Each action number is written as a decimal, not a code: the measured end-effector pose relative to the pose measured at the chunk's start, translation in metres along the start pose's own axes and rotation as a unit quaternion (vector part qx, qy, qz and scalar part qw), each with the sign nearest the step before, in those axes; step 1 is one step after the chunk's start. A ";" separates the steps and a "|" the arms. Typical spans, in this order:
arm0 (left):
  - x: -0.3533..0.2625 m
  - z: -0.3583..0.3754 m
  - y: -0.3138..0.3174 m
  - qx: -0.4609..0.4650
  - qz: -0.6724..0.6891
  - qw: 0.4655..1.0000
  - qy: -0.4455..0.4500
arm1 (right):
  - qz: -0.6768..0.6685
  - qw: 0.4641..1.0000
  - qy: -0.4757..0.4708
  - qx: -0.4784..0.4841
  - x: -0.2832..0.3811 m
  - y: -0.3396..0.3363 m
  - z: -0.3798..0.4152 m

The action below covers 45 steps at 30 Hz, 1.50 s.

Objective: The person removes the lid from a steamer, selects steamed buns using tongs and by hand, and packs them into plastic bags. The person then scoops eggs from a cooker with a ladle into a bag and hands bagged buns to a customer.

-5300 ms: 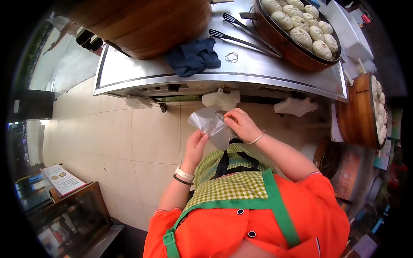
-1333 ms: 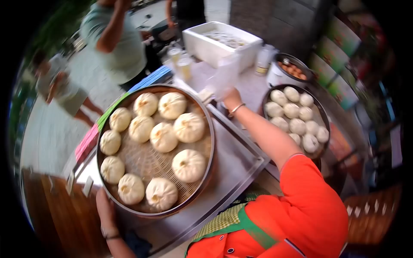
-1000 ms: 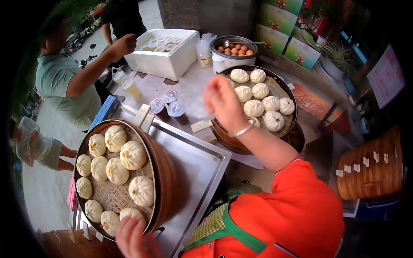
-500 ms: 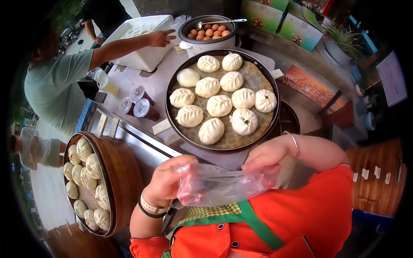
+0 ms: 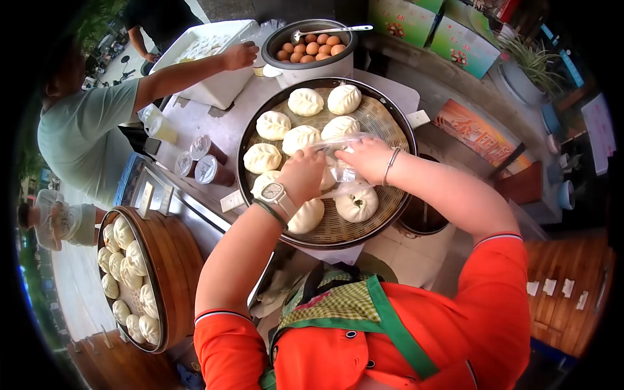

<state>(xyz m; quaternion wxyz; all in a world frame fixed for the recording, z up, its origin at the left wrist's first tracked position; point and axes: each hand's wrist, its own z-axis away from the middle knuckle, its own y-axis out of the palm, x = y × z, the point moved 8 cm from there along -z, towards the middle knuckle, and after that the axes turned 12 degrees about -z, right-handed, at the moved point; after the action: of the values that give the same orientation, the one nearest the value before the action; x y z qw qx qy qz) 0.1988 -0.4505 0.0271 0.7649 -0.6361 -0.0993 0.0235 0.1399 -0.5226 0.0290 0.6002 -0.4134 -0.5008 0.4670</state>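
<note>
A clear plastic bag (image 5: pixel 343 174) is stretched between my two hands over the middle of the round steamer tray (image 5: pixel 380 110). My left hand (image 5: pixel 304 174), with a watch on its wrist, grips the bag's left side. My right hand (image 5: pixel 365 159), below a bracelet, holds its other side with curled fingers. White buns lie on the woven mat around them; a bun with a green filled top (image 5: pixel 357 203) is just below the bag, and a pleated bun (image 5: pixel 305 102) lies at the back. My hands and the bag partly hide several buns.
A pot of brown eggs (image 5: pixel 312 49) with a ladle stands behind the tray. Lidded cups (image 5: pixel 211 170) and a white foam box (image 5: pixel 224 91) are at the left. A tall bamboo steamer (image 5: pixel 175 273) stands front left. A person (image 5: pixel 88 140) stretches an arm across the box.
Both hands and the bag have moved forward from near my chest to over the buns. The smooth round bun at the tray's left is gone from its spot. The person's outstretched hand has closed.
</note>
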 end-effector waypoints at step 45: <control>0.064 0.018 0.018 0.037 0.698 0.699 -0.152 | -0.485 0.869 -0.011 0.098 -0.031 -0.019 -0.048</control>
<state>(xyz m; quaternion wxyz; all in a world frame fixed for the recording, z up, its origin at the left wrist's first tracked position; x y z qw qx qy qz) 0.2599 -0.4189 0.0204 0.5270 -0.4818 0.2588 0.6505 0.1886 -0.5584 0.0333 0.7831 -0.0521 -0.5965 0.1680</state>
